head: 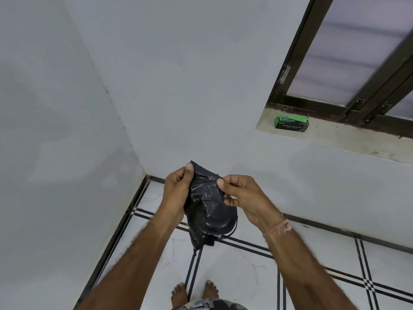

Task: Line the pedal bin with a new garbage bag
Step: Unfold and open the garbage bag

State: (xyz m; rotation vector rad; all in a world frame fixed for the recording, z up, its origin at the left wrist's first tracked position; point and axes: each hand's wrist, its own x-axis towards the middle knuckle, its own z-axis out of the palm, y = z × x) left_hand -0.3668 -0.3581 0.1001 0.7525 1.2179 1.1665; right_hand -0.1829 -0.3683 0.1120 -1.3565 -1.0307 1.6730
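Two bare feet [180, 295] stand at the near edge of the floor [241, 276], which is white tile crossed by black double lines. Both forearms reach forward over it, and a pale thread [279, 228] circles the right wrist.

The left hand [177, 193] grips the bag [204, 189] along its left side, with the thumb up at the top corner and the fingers curled behind the plastic. The right hand [243, 195] pinches the bag's right edge between thumb and bent fingers. The bag is black and crumpled, bunched between the two hands in the air, and a loose tail hangs down from it.

Right below and behind the bag, the black bin [220, 222] stands on the floor near the room's corner. Its rounded top shows, but the bag and its tail cover the bin's left part.

Beyond are grey walls [190, 86]. On the right wall a stone sill [335, 135] carries a green box [291, 123] near its left end, printed "garbage bags". Above it is a dark-framed window [357, 52] with frosted panes.
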